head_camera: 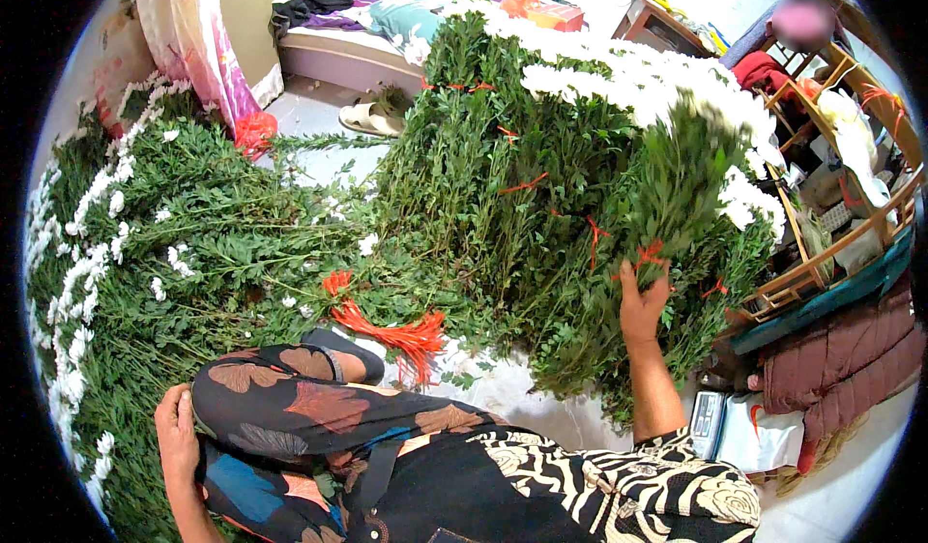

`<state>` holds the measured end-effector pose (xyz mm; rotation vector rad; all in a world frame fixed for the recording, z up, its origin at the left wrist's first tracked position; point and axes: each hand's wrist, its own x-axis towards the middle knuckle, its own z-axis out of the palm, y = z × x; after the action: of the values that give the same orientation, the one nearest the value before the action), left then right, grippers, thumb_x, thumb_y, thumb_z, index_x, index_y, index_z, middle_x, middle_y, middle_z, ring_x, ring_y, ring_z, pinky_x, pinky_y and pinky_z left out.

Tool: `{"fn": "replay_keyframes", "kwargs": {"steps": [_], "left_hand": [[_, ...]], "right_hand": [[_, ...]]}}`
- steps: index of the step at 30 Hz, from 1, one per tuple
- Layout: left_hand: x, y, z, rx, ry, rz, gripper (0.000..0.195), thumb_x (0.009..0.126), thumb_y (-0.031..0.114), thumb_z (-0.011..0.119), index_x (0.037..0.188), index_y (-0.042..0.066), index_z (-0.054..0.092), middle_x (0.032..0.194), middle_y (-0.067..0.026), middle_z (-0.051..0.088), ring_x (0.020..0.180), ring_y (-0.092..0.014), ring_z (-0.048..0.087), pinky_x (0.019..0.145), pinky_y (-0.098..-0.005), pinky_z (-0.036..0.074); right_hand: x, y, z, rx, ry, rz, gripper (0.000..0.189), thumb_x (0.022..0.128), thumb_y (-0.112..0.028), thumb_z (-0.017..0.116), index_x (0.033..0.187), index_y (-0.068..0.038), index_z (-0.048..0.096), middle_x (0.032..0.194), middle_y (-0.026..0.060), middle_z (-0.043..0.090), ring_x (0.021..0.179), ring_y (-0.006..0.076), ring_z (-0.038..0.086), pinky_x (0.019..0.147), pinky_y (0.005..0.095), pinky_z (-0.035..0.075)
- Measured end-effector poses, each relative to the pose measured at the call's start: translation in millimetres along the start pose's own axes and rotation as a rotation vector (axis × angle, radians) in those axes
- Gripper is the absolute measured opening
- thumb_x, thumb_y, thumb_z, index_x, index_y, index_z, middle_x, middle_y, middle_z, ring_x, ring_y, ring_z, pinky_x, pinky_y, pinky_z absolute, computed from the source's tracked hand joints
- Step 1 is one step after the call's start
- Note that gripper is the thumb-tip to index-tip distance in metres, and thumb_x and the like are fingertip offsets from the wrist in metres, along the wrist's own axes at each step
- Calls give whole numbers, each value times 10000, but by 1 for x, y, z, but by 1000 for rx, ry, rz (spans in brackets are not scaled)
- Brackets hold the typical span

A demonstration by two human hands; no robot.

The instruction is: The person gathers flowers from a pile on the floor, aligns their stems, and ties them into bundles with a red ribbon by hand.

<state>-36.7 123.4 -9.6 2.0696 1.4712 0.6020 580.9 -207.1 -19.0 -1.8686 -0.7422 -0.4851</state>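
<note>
My right hand [644,304] grips a leafy bunch of white chrysanthemums [678,180] low on its stems, at a red tie [649,254]. Motion blurs the top of that bunch. It leans against a large stack of tied chrysanthemum bunches [493,180], whose white heads [652,71] face away from me. Beside my bent knee is my left hand [176,427], partly curled; its fingers are half hidden, and I see nothing clearly held in it. Loose chrysanthemum stems [203,231] cover the floor at the left. A bundle of red ties [395,336] lies before my shoe.
Along the right stands a wooden rack [834,260] holding bags and cloths, with a maroon quilted garment [841,354] below it. A white bag [761,430] sits near my right elbow. Behind the stack is a bed [341,53]; a floral curtain [210,57] hangs at the left.
</note>
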Motion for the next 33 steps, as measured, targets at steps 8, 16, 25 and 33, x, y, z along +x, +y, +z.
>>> {"fn": "replay_keyframes", "kwargs": {"steps": [8,16,25,33], "left_hand": [[-5,10,-5,48,-82,6,314,1059,239,494,1053,-46,626,853,-114,611,798,-210,546,787,-339,460],[-13,18,-48,-15,-252,-157,368,885,246,627,1089,-58,657,997,-209,695,934,-323,666,856,-403,510],[47,-55,-77,252,-566,-198,424,909,322,659,1171,-11,669,1043,-230,716,987,-363,681,894,-442,534],[196,-178,42,320,-350,-396,309,923,198,600,1083,-39,718,1014,-212,736,885,-331,729,800,-446,597]], "right_hand": [[7,143,15,-792,-421,490,821,1021,-623,445,1524,20,359,1089,242,711,1007,378,694,837,488,540],[80,161,16,-908,-862,660,756,954,-690,520,1147,24,679,966,215,721,803,356,680,716,533,540],[-87,219,24,-120,-497,1040,285,902,-237,787,998,19,705,878,137,715,758,242,673,631,367,529],[-177,-89,336,12,-1398,-457,276,893,-171,718,1128,-50,639,982,216,662,852,441,641,736,484,529]]}}
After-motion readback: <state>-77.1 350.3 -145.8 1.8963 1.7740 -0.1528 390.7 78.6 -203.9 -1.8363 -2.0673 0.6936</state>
